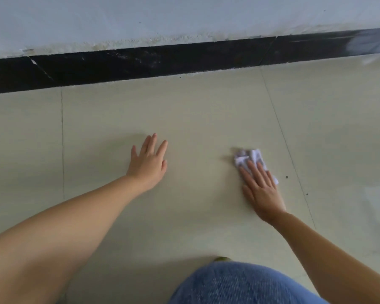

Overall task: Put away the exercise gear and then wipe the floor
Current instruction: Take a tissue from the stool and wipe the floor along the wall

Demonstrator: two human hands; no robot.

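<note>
Floor (195, 119) of pale tiles fills the view. Nearest the camera is a knee in blue denim (239, 284). Beyond it, the right hand (261, 189) lies flat, fingers extended and close together, pressing a crumpled white cloth (248, 157) onto the tile; the cloth shows past the fingertips. The left hand (147, 163) rests palm-down on bare tile, fingers slightly spread, well apart from the cloth. Farthest, a black baseboard (140, 64) runs below a white wall (162, 18).

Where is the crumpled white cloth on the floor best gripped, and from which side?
Probably the bunched far end of the crumpled white cloth, approached from above: the right hand lies flat over its near part, and those raised folds poke out beyond the fingertips, giving something to pinch.
</note>
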